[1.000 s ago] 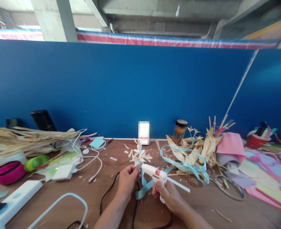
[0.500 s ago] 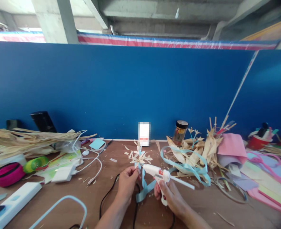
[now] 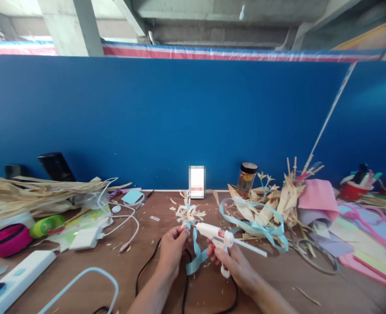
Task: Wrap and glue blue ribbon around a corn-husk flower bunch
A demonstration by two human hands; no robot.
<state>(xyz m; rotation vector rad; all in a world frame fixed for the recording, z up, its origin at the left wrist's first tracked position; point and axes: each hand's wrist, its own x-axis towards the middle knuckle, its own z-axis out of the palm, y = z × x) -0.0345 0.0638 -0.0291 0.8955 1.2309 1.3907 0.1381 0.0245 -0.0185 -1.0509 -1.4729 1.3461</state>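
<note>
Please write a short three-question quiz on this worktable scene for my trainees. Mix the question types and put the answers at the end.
1. Multiple choice: what does the right hand hold?
A) a pen
B) a glue gun
C) a spoon

2. True or false: the jar near the blue wall has a black lid on it.

3. Fill in the blank: the pale flower is held by the person's ____ hand.

Key: 1. B, a glue gun. 2. True. 3. left.
</note>
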